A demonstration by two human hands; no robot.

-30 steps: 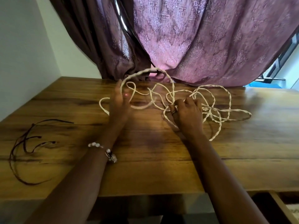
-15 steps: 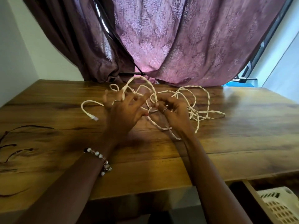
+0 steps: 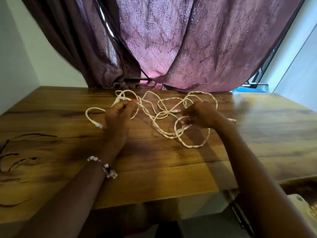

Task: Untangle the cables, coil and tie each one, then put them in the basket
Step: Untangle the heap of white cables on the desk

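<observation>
Tangled white cable (image 3: pixel 163 115) on a wooden table (image 3: pixel 257 134).
Left hand (image 3: pixel 118 117) and right hand (image 3: pixel 202 115), 2 in all, each pinch a strand.

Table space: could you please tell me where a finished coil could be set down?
Bare wood lies on the table right of the white cables, and along the near edge between both forearms. The middle is crowded with loops; dark cords occupy the far left.
</observation>
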